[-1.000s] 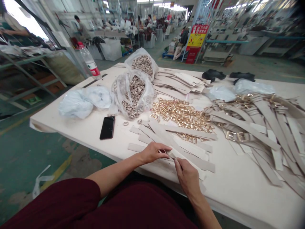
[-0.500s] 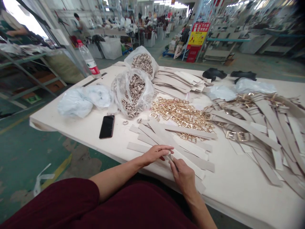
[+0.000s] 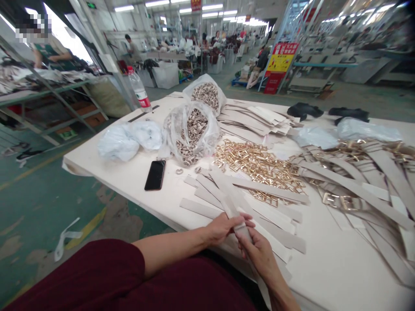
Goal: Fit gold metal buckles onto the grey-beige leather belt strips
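A beige-grey strap [image 3: 231, 201] runs from the far side of the loose straps toward my body. My left hand [image 3: 222, 228] is closed on it, thumb on top, at the table's near edge. Just to the right, my right hand [image 3: 259, 250] grips the same strap with thumb and fingers, and its tail hangs below that hand. More flat straps [image 3: 201, 208] lie spread under and beyond my hands. Past them is a heap of gold buckles [image 3: 259, 166]. A few small beige loops [image 3: 179, 171] lie to the left of the straps.
Two clear bags of beige loops [image 3: 194, 134] stand behind the buckles. A phone [image 3: 154, 175], white plastic bags [image 3: 118, 141] and a water bottle [image 3: 140, 90] are on the left. Buckled belts [image 3: 359, 172] pile up on the right of the table [image 3: 340, 259]. Other people work farther off.
The view has tilted up and to the left. My left hand has turned from covering the right fingertips to gripping the strap thumb-up; more of the strap now shows between and below my hands.
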The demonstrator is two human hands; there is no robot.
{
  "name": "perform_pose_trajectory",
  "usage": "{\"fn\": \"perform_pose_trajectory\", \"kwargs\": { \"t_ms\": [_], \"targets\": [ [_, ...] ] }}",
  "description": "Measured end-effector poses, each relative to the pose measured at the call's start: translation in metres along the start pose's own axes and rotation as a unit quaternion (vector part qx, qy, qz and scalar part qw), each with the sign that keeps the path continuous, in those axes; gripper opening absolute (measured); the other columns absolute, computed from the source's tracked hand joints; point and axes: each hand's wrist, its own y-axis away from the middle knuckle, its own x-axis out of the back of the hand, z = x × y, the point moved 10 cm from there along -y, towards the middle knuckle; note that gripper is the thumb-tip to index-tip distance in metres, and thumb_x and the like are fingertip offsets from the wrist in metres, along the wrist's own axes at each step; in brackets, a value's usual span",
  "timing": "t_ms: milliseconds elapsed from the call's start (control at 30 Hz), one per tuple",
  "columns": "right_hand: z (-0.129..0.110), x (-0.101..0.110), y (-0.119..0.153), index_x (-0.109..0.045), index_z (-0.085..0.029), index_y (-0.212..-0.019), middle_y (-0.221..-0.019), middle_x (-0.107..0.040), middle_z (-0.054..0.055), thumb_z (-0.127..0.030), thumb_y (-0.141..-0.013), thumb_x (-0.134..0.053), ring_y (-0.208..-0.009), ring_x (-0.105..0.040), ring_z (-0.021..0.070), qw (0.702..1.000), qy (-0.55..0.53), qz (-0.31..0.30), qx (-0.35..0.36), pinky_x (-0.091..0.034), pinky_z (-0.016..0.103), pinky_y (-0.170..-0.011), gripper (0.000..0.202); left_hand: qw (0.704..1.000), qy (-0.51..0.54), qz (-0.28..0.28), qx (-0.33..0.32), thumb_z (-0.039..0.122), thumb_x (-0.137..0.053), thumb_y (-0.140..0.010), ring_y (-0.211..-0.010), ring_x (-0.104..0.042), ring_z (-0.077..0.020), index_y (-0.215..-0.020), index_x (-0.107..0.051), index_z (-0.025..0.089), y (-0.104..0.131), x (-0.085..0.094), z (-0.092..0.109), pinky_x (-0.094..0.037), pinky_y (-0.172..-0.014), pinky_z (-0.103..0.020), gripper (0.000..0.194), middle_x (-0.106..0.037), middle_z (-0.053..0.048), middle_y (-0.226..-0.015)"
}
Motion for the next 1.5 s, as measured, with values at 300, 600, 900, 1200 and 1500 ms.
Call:
{"fn": "perform_pose_trajectory", "kwargs": {
  "t_ms": [300, 600, 900, 1200, 1500],
  "targets": [
    [0.009, -0.007, -0.018, -0.056, -0.014, -0.102, -0.045, -0.048, -0.006, -0.058, -0.073, -0.058, -0.034, -0.038, 0.0077, 0.994, -0.09, -0.03, -0.06, -0.029, 0.021, -0.039, 0.052, 0.98, -0.105, -0.144, 0.082, 0.042, -0.07, -0.069, -0.096, -0.058, -0.0205, -0.126, -0.049, 0.022, 0.01, 0.011, 0.013, -0.045, -0.08, -0.033, 0.064, -0.06, -0.008, -0.11],
    [0.033, 0.01, -0.032, -0.054, -0.017, -0.083, -0.043, -0.042, -0.008, -0.057, -0.072, -0.061, -0.032, -0.03, 0.0037, 0.98, -0.17, 0.012, -0.104, -0.018, 0.019, -0.04, 0.043, 0.783, -0.578, 0.181, -0.138, 0.026, -0.042, -0.086, -0.089, -0.062, -0.0163, -0.116, -0.055, 0.014, -0.065, 0.159, 0.177, -0.05, -0.072, -0.025, 0.036, -0.064, -0.008, -0.108],
    [0.037, 0.015, -0.038, -0.055, -0.016, -0.083, -0.045, -0.043, -0.007, -0.058, -0.072, -0.06, -0.032, -0.031, 0.0046, 0.98, -0.176, 0.027, -0.091, -0.019, 0.02, -0.039, 0.044, 0.606, -0.768, 0.059, -0.2, 0.017, -0.048, -0.081, -0.097, -0.056, -0.0163, -0.093, -0.066, 0.019, -0.187, 0.094, 0.186, -0.042, -0.089, -0.027, 0.021, -0.066, -0.003, -0.1],
    [0.037, 0.023, -0.041, -0.056, -0.015, -0.089, -0.046, -0.044, -0.007, -0.056, -0.074, -0.058, -0.033, -0.035, 0.0056, 0.984, -0.165, 0.01, -0.07, -0.025, 0.019, -0.037, 0.044, 0.45, -0.862, -0.042, -0.23, 0.019, -0.048, -0.081, -0.096, -0.051, -0.0211, -0.083, -0.063, 0.015, -0.206, 0.043, 0.146, -0.044, -0.08, -0.031, 0.015, -0.061, -0.009, -0.093],
    [0.038, 0.026, -0.039, -0.058, -0.015, -0.086, -0.044, -0.044, -0.008, -0.057, -0.073, -0.059, -0.031, -0.033, 0.0055, 0.984, -0.167, 0.014, -0.059, -0.023, 0.019, -0.035, 0.044, 0.404, -0.89, 0.011, -0.209, 0.021, -0.044, -0.087, -0.099, -0.05, -0.0212, -0.094, -0.063, 0.019, -0.206, 0.04, 0.161, -0.045, -0.08, -0.032, 0.021, -0.061, -0.008, -0.099]
  ]
}}
